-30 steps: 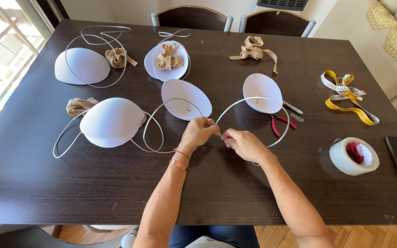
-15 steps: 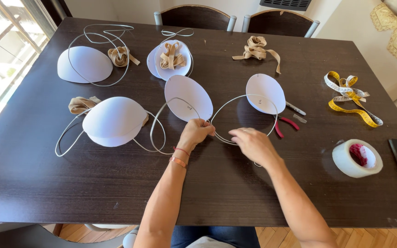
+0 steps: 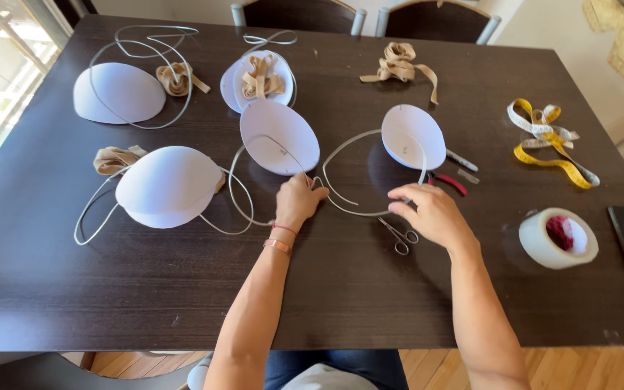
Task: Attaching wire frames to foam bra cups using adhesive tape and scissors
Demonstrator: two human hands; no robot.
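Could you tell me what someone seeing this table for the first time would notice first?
Most striking are the white foam cups spread over the dark table, the largest white cup lying dome-up at the left. At the centre, the left hand and right hand rest on a curved grey wire between two upturned cups. At the right lie a yellow tape measure and a white tape roll.

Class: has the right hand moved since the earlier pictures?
Yes. The right hand has slid right, away from the left hand, and now lies beside the small scissors.
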